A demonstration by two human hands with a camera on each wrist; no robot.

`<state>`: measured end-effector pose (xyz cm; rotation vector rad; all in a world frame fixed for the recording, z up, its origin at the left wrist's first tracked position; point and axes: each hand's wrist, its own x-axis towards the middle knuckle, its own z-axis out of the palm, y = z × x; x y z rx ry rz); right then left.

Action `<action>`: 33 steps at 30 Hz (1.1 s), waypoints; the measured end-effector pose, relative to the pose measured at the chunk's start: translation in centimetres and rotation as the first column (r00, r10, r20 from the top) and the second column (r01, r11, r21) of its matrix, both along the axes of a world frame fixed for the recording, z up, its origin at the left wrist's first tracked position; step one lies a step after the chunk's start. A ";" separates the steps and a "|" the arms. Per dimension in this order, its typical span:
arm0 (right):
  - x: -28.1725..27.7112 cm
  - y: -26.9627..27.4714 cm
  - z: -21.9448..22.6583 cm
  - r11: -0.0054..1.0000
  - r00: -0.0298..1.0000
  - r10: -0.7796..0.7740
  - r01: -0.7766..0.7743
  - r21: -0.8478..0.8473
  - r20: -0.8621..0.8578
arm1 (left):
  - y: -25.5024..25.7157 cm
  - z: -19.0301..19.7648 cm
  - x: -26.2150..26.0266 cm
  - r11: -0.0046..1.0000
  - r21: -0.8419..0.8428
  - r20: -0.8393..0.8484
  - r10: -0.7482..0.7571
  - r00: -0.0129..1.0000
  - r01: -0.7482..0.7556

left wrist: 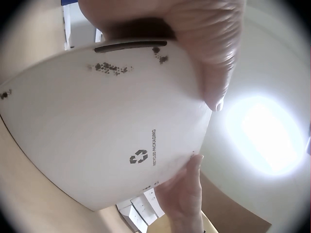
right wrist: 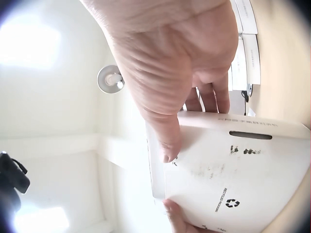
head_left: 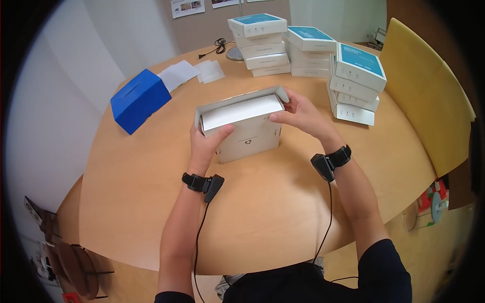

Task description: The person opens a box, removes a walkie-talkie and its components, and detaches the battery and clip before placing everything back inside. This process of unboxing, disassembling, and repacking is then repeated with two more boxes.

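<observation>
A white cardboard box [head_left: 248, 141] stands on its edge on the table, its printed underside with a recycling mark facing me. Its top side is open, and a white inner piece [head_left: 242, 112] shows inside the raised rim. My left hand [head_left: 204, 144] grips the left upper corner, thumb on the near face. At the right upper corner my right hand [head_left: 303, 115] holds the box, thumb on the near face and fingers behind. In the left wrist view the box face [left wrist: 112, 116] has dark scuffs and a slot. The right wrist view shows the right thumb pressing near the edge.
Stacks of white boxes with teal lids [head_left: 262, 48] stand at the back and right of the wooden table [head_left: 262, 212]. A blue box [head_left: 140, 101] lies at the left beside white paper sheets [head_left: 179, 74]. A black cable [head_left: 220, 46] lies behind; a yellow chair [head_left: 424, 91] stands right.
</observation>
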<state>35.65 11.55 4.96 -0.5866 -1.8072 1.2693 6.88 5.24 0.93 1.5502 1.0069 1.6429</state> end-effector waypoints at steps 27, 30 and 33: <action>-0.5 0.0 1.5 0.972 0.973 -0.229 0.227 -0.053 -0.022 | 0.4 -0.7 -0.1 1.000 0.010 0.020 -0.011 1.000 0.011; 0.3 0.3 1.6 0.992 0.992 -0.129 0.129 -0.008 0.007 | 0.2 -0.1 0.3 0.997 0.071 0.037 -0.001 0.999 -0.002; 1.1 0.8 1.2 0.998 0.999 -0.017 0.014 0.064 0.048 | 0.4 -0.3 0.0 0.998 0.056 0.018 0.000 1.000 -0.001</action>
